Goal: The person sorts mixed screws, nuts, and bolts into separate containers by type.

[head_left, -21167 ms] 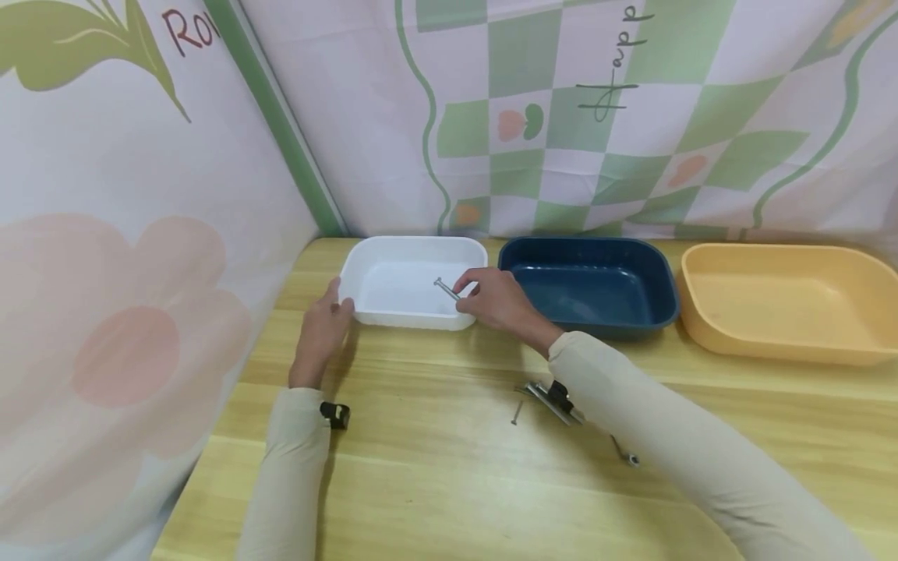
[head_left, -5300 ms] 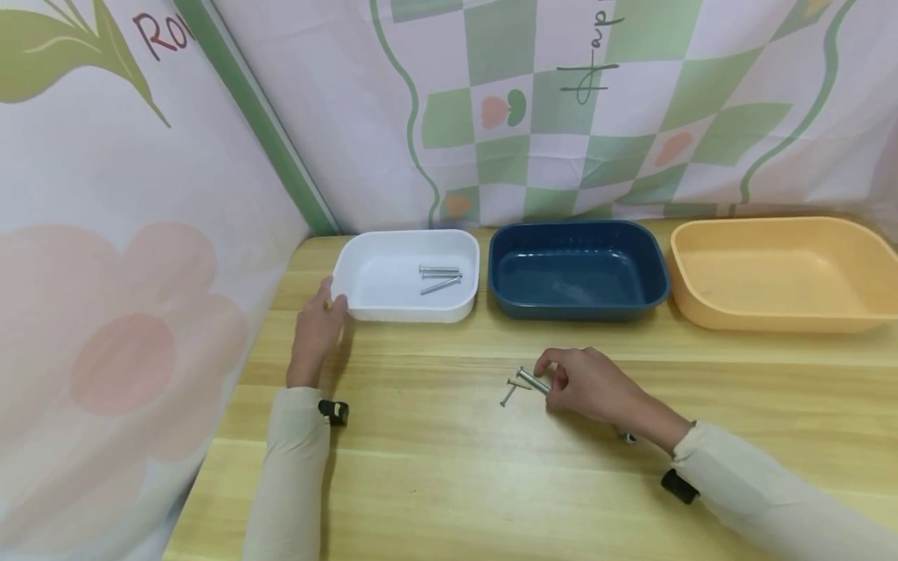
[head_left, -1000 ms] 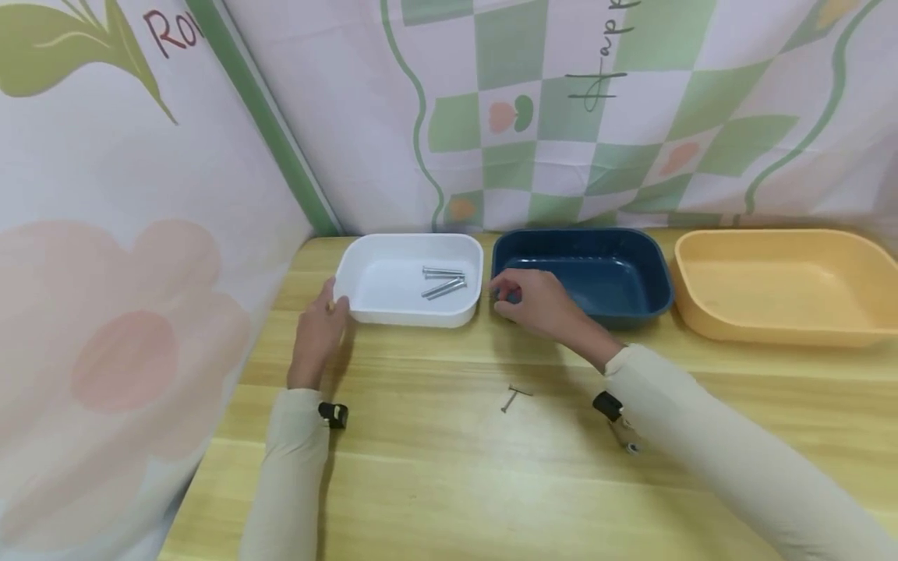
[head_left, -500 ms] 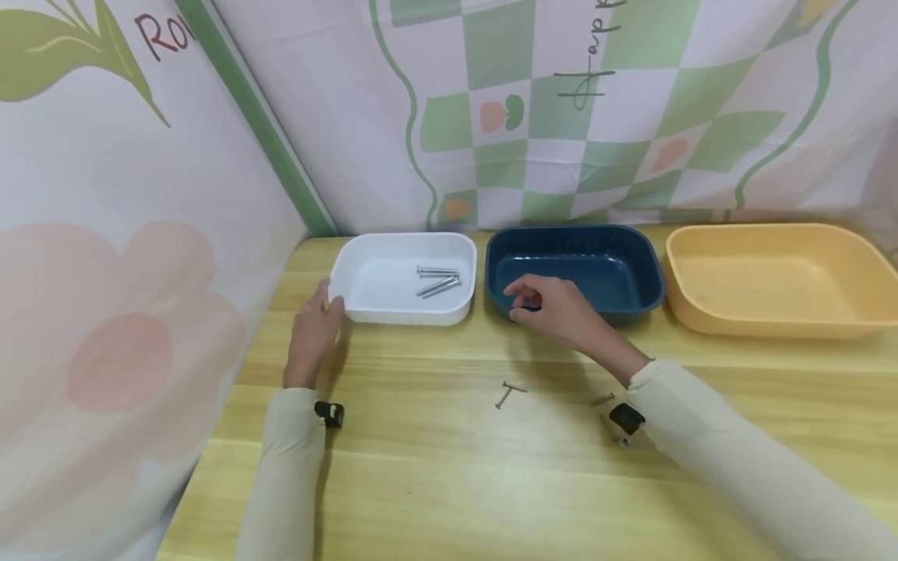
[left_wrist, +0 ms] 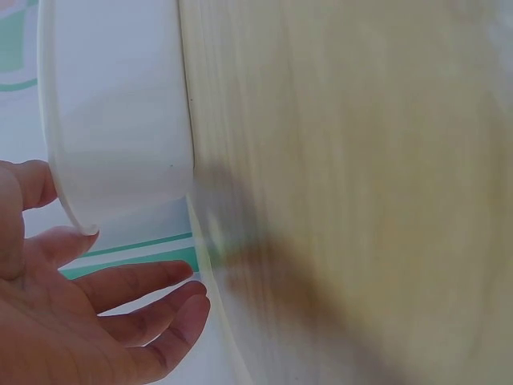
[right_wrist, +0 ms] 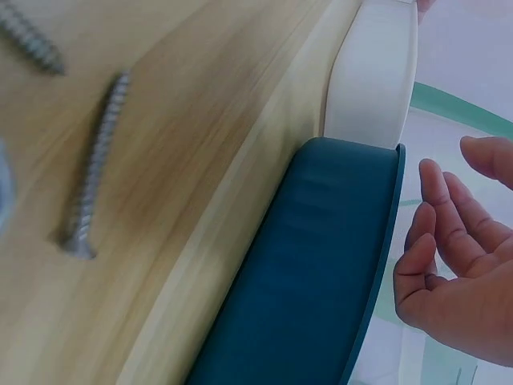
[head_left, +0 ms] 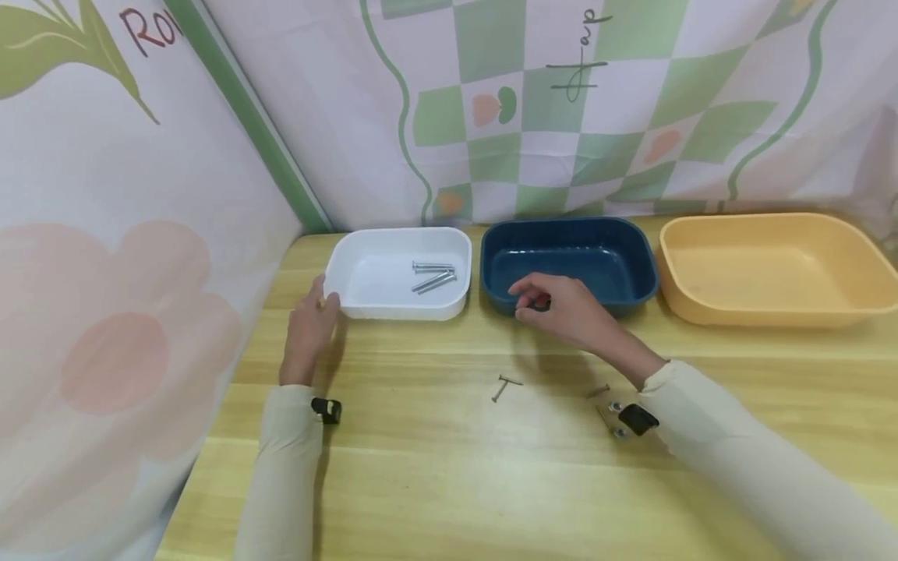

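Bolts (head_left: 433, 280), four by our count, lie toward the right end of the white tray (head_left: 372, 273), and on the wooden table (head_left: 435, 467) two thin screws (head_left: 501, 389) form a T. Another screw (right_wrist: 99, 160) lies apart, on the right; the bright rounds (head_left: 619, 432) near it may be nuts, though they show too small for us to be sure. We see the right hand (head_left: 568, 308) over the near edge of the blue tray (head_left: 596, 273), fingers loosely bent, thumb apart from them, nothing held. The left hand (head_left: 309, 331) rests thumb and forefinger against the white tray's near left corner, its other fingers loose. We expect the bolts to be hard, stiff and the weightier pieces; a mid-shank pinch should balance one, though a round shank could roll. The screws look light and rigid, their rough thread a help to fingertips; we would take them nearer the head than the sharp tip. The white tray seems light, firm plastic, apt to slide, best steadied at its rim.
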Motion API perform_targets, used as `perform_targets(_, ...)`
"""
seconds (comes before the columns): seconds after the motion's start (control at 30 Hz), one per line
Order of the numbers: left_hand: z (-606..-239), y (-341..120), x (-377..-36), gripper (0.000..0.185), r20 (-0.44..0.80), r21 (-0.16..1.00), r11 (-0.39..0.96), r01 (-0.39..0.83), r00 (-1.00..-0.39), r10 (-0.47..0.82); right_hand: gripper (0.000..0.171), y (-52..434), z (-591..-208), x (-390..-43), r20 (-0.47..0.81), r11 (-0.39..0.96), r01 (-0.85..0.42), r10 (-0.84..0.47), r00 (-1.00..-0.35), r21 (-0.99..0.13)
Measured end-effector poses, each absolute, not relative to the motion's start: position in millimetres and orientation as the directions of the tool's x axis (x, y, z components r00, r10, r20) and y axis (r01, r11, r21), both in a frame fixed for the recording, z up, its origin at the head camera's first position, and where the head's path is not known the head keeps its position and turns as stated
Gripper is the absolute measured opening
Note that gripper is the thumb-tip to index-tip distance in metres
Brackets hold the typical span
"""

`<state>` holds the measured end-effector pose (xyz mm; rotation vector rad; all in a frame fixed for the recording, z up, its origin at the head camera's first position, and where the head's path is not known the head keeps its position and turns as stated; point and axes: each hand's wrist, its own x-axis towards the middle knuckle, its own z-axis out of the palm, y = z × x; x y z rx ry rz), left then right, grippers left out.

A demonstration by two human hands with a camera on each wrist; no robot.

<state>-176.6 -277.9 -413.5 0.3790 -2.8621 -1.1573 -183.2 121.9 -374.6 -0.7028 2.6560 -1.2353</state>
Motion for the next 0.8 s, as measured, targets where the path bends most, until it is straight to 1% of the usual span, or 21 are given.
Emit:
perform_targets(0.33, -414, -278, -178, 0.061, -0.038, 0.688, 0.698, -0.196, -0.971, -0.236, 0.024, 146, -376, -175, 0.076, 0.561, -0.376, -0.485, -0.871, -0.738)
perform_targets(0.5, -414, -278, -178, 0.062, -0.051, 0.698, 0.684, -0.21, -0.968, -0.245, 0.024, 155, -379, -172, 0.075, 0.556, -0.381, -0.495, -0.866, -0.739)
perform_targets(0.8, -414, -277, -178, 0.062, -0.041, 0.694, 0.691, -0.202, -0.969, -0.242, 0.023, 167, -385, -162, 0.059, 0.566, -0.366, -0.487, -0.872, -0.738)
